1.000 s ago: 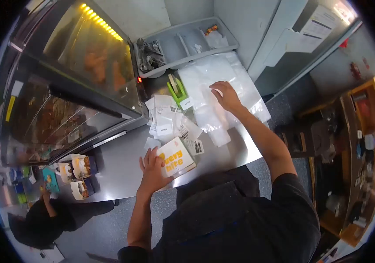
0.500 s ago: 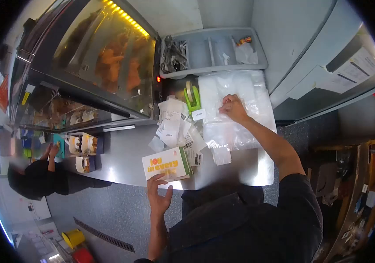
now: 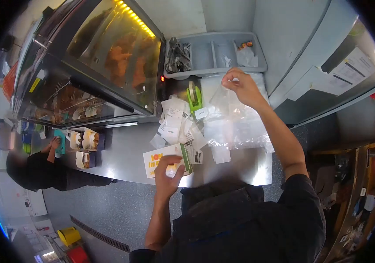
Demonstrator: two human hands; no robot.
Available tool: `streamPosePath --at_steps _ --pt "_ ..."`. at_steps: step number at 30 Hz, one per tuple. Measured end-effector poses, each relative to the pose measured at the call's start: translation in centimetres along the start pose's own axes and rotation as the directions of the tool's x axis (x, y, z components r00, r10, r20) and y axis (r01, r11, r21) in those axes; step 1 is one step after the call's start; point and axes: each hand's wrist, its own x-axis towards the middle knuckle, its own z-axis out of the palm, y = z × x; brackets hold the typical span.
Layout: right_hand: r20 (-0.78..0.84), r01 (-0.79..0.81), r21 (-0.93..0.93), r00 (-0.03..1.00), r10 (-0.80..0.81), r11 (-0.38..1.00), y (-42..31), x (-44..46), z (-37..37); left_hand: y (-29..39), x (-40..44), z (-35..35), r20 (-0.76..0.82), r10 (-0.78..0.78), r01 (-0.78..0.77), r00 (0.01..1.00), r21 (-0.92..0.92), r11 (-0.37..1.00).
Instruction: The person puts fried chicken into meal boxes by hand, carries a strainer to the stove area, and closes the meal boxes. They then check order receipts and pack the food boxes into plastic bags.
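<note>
My right hand [image 3: 239, 83] pinches the edge of a clear plastic bag [image 3: 224, 103], lifted from a stack of flat clear bags [image 3: 249, 127] on the steel counter. My left hand [image 3: 168, 171] is over a white and green box [image 3: 152, 165] with yellow and orange lettering, its fingers curved and apart, holding nothing. The box lies near the counter's front edge. Behind it are loose paper receipts [image 3: 173, 116] and a green tape dispenser [image 3: 194, 98].
A grey divided tray [image 3: 202, 57] stands at the back. On the left is a lit glass food cabinet [image 3: 126, 57]. Open food boxes [image 3: 84, 140] sit on the counter near another person [image 3: 34, 168]. A steel counter [image 3: 121, 149] runs between.
My right hand has moved up and back, raising the edge of a bag. My left hand has lifted from the box's front edge and moved right over it.
</note>
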Motion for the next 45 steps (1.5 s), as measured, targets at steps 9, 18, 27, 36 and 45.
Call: streamPosePath --at_steps 9,18,27,36,45 --pt "0.290 0.197 0.324 0.910 -0.295 0.925 -17.5 -6.4 -1.8 9.7 8.8 0.7 0.139 0.432 -0.390 0.891 -0.249 0.886" --pt "0.408 -0.408 0.913 0.913 -0.001 -0.019 -17.1 -10.3 5.1 5.4 5.2 -3.5 -0.211 -0.357 0.115 0.910 -0.699 0.706" --pt "0.605 -0.597 0.795 0.774 0.183 -0.105 -16.4 -14.0 18.4 -5.5 -1.3 -9.0 -0.474 -0.640 -0.074 0.604 -0.833 0.548" --pt "0.456 -0.588 0.784 0.763 0.458 0.199 -17.7 -17.1 32.7 -16.5 -8.5 -19.4 -0.527 -0.648 0.006 0.550 -0.773 0.634" --pt "0.297 -0.511 0.799 0.795 0.528 0.319 -21.3 -19.1 38.9 -24.4 -14.9 -25.1 -0.655 -0.361 0.344 0.664 -0.161 0.925"
